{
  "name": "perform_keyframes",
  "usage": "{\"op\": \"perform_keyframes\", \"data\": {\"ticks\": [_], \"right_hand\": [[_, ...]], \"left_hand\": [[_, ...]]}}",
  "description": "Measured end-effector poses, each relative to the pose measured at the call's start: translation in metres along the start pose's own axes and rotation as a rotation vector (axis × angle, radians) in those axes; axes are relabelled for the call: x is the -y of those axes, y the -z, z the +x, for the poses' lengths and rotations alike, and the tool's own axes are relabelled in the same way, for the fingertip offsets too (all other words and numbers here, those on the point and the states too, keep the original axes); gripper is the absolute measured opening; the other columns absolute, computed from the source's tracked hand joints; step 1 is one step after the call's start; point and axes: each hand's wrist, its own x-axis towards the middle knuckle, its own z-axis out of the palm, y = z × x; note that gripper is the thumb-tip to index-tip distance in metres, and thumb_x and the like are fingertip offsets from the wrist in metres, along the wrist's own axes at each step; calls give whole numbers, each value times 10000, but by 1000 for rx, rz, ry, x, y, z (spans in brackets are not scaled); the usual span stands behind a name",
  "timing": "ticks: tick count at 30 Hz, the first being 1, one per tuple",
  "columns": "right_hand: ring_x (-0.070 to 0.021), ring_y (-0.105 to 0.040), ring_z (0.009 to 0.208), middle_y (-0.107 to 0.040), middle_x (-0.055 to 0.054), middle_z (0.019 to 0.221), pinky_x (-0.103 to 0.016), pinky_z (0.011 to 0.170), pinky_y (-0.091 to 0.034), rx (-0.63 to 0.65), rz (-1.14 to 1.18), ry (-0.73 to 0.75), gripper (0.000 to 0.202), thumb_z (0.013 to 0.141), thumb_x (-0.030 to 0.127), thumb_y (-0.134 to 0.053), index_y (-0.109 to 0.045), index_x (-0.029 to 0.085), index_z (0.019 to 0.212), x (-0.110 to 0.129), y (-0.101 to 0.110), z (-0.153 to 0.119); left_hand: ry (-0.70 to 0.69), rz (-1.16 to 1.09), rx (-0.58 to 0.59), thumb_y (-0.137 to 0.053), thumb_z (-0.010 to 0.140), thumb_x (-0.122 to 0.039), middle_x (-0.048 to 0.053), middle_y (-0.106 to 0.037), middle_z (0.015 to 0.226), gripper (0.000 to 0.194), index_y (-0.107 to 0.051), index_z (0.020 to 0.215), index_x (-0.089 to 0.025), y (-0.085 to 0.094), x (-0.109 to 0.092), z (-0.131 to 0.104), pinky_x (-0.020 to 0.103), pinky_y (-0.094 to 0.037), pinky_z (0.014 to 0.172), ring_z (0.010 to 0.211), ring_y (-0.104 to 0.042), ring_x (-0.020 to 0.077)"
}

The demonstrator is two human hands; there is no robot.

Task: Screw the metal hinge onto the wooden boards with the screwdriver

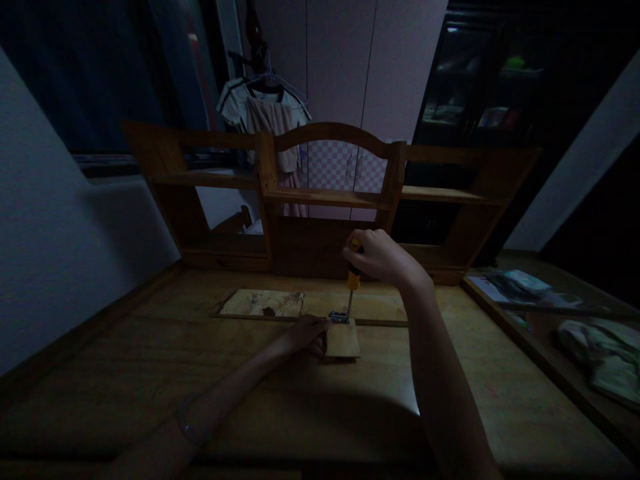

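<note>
My right hand (373, 253) is wrapped round the yellow and black handle of a screwdriver (353, 277), which stands nearly upright. Its tip meets the right end of a small metal hinge (340, 317). The hinge lies where a small square wooden block (343, 339) meets a long wooden board (365, 307) lying flat behind it. My left hand (311, 333) grips the block's left edge, with fingertips close to the hinge. Some of its fingers are hidden under or behind the block. The board's left part has a pale, torn, stained surface.
A wooden shelf unit (330, 195) stands along the back of the wooden desk (210, 373). To the right, beyond a raised edge, lie crumpled cloth (600, 353) and plastic-wrapped items (525, 281). Clothes (270, 110) hang behind the shelf, before a pale wardrobe (340, 67). The room is dim.
</note>
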Motion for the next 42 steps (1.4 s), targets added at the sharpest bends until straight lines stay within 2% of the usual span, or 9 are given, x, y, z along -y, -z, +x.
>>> {"op": "perform_keyframes", "data": {"ticks": [6, 13, 20, 24, 29, 36, 42], "right_hand": [[-235, -624, 877, -642, -80, 889, -275, 702, -371, -25, -88, -20, 206, 949, 296, -515, -647, 154, 1016, 11, -4, -2], [-235, -628, 823, -635, -79, 847, -277, 668, -341, -12, -192, -40, 212, 951, 316, -512, -653, 159, 963, 21, -9, 9], [-197, -608, 734, -631, -58, 786, -263, 622, -328, -23, -151, -71, 214, 936, 328, -552, -655, 164, 845, 8, -7, 8], [-193, -611, 733, -628, -55, 756, -254, 616, -332, -58, -126, -111, 210, 930, 315, -558, -646, 157, 824, 0, -9, 10], [-186, -606, 700, -619, -44, 736, -253, 594, -315, -53, -131, -91, 218, 937, 332, -558, -633, 166, 818, 1, -13, 14], [-218, -621, 766, -621, -36, 755, -260, 626, -313, -67, -135, -5, 146, 936, 310, -561, -641, 188, 935, 6, -15, 10], [-175, -593, 719, -608, -9, 759, -236, 634, -322, -84, -23, 51, 135, 972, 329, -534, -601, 213, 987, -6, -15, 9]], "left_hand": [[-27, 96, -21, -637, 780, -566, 73, -637, 662, 484, -622, 860, -89, 3, 11, 12, 270, -523, 553, 571, -642, 182], [-57, 22, 23, -634, 745, -495, 84, -634, 655, 407, -593, 829, -98, -1, 8, 8, 301, -539, 570, 582, -658, 209], [-88, -5, 41, -620, 701, -569, 131, -644, 722, 488, -597, 832, -99, 0, 18, 18, 351, -547, 572, 598, -662, 243], [-129, 18, 32, -604, 699, -612, 125, -640, 736, 541, -621, 871, -99, 3, 25, 23, 347, -533, 555, 588, -640, 228], [-140, 84, 21, -647, 649, -634, 73, -610, 702, 548, -602, 811, -113, 3, 21, 16, 289, -501, 548, 574, -585, 164], [-81, 56, 25, -687, 594, -640, 23, -562, 630, 567, -562, 770, -115, 2, 13, 10, 266, -473, 525, 534, -554, 141], [-94, 40, -15, -713, 628, -578, 43, -584, 695, 521, -592, 790, -98, 2, 7, 2, 257, -490, 554, 608, -567, 140]]}}
